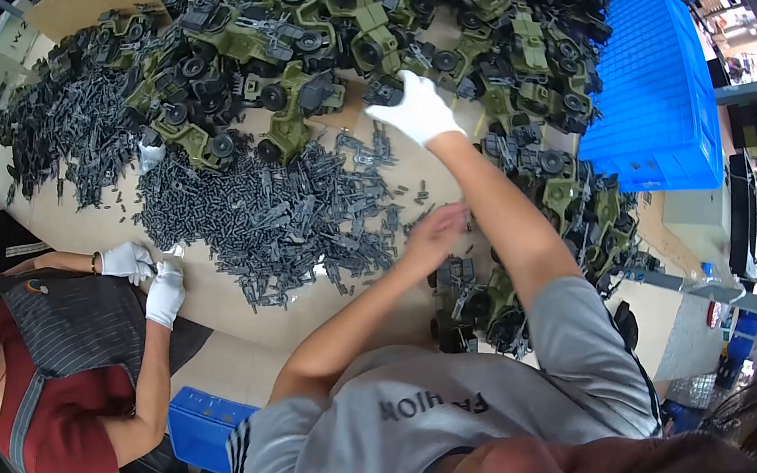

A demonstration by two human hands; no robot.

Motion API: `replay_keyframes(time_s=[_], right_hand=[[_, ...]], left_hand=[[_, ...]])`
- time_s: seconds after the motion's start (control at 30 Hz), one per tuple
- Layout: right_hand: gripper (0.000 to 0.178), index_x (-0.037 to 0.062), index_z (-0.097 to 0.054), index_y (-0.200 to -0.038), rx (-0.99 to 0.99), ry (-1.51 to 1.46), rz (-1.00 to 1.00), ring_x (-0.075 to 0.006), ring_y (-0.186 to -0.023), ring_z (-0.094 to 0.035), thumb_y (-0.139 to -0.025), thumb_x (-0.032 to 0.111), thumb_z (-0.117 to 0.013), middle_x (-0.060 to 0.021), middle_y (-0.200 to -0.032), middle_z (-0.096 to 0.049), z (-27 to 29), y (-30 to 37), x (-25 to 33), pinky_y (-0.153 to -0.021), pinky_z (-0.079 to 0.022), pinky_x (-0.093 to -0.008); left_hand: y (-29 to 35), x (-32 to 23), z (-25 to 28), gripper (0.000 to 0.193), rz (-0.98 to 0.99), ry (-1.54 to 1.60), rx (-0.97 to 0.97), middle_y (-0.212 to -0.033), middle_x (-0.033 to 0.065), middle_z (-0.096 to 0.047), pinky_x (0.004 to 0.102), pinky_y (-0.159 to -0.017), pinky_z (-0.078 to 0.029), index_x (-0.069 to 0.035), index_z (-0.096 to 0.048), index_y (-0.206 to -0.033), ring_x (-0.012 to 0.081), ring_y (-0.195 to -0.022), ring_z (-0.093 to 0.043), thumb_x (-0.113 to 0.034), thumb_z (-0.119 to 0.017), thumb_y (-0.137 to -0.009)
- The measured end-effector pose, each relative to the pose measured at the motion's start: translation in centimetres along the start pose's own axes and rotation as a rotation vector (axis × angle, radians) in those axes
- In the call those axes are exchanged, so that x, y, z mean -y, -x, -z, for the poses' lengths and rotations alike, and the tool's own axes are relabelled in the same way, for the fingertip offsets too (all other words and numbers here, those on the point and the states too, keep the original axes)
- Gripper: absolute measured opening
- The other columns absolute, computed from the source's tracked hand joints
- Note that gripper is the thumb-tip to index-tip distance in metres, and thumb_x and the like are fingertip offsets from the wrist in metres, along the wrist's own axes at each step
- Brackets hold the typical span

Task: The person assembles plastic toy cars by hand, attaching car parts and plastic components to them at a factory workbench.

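Note:
My right hand point(422, 113), in a white glove, reaches to the far middle of the table. Its thumb and fingers are spread around the dark end of a toy vehicle point(383, 92); I cannot tell whether they touch it. My left hand point(437, 234) looks bare and is blurred, with its fingertips beside my right forearm. What it holds, if anything, does not show. Close to it are a few small dark parts point(421, 198) and a heap of small grey plastic parts point(268, 214). Green and black toy vehicles point(287, 118) are piled beyond both hands.
At the right a blue plastic crate point(645, 89) stands beside more piled vehicles point(554, 200). To my left a co-worker in white gloves point(162, 293) handles something small at the table edge. Blue bins point(205, 419) stand below, between us. Another grey heap point(84, 134) lies farther left.

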State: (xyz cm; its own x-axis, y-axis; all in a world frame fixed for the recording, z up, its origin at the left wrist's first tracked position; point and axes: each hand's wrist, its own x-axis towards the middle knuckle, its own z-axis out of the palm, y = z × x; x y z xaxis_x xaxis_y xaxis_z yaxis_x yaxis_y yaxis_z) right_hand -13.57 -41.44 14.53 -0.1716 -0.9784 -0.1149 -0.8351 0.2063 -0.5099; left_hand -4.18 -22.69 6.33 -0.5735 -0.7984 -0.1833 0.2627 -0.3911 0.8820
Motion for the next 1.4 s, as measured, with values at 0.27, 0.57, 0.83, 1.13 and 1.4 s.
replay_keyframes(time_s=[0.27, 0.57, 0.83, 1.13, 1.4], right_hand=[[0.069, 0.0000, -0.048, -0.138, 0.125, -0.194, 0.010, -0.0320, -0.112, -0.060, -0.081, 0.031, -0.072, -0.0215, -0.122, -0.061, 3.8, 0.6, -4.6, -0.097, -0.048, -0.0383], [0.073, 0.0107, -0.037, -0.148, 0.835, -1.115, -0.070, -0.0216, -0.112, -0.061, -0.087, 0.021, -0.076, -0.0163, -0.129, -0.059, 6.9, 20.5, -1.4, -0.093, -0.053, -0.0340], [0.030, 0.0072, -0.065, -0.108, -0.065, 0.082, 0.191, -0.0369, -0.103, -0.062, -0.090, 0.031, -0.069, -0.0145, -0.111, -0.066, -7.5, 20.0, -6.9, -0.089, -0.050, -0.0445], [0.050, 0.0053, -0.061, -0.092, 0.273, -1.221, -0.229, -0.0079, -0.074, -0.046, -0.108, 0.044, -0.034, 0.0008, -0.083, -0.053, 5.2, 30.5, 1.3, -0.074, -0.041, -0.0235], [0.062, 0.0004, -0.065, -0.115, 0.298, -1.059, -0.140, -0.0064, -0.064, -0.033, -0.108, 0.048, -0.026, 0.0069, -0.067, -0.037, 8.2, 36.8, 3.0, -0.064, -0.030, -0.0228]], left_hand=[[14.0, -6.4, 16.1, 0.053, 0.218, 0.654, -0.334, -0.130, 0.0139, -0.060, 0.0412, -0.106, -0.044, -0.003, -0.050, -0.137, 0.0272, -0.119, -0.059, -0.043, -0.048, -0.102], [9.8, -4.7, 9.2, 0.064, 0.195, 1.120, 0.075, -0.128, 0.0151, -0.061, 0.0489, -0.102, -0.046, -0.010, -0.044, -0.145, 0.0308, -0.117, -0.058, -0.054, -0.048, -0.099], [16.9, -8.4, 11.0, 0.053, 0.130, 0.844, -0.452, -0.120, 0.0142, -0.063, 0.0455, -0.098, -0.050, -0.009, -0.046, -0.143, 0.0280, -0.111, -0.061, -0.041, -0.049, -0.102], [18.1, -11.4, 4.1, 0.048, 0.034, 0.562, -0.247, -0.114, 0.0123, -0.063, 0.0417, -0.095, -0.052, -0.007, -0.052, -0.132, 0.0244, -0.107, -0.062, -0.045, -0.043, -0.104], [20.1, -12.2, -0.7, 0.051, 0.132, 0.291, -0.262, -0.111, 0.0122, -0.065, 0.0365, -0.087, -0.054, -0.004, -0.056, -0.122, 0.0215, -0.100, -0.064, -0.050, -0.050, -0.101]])
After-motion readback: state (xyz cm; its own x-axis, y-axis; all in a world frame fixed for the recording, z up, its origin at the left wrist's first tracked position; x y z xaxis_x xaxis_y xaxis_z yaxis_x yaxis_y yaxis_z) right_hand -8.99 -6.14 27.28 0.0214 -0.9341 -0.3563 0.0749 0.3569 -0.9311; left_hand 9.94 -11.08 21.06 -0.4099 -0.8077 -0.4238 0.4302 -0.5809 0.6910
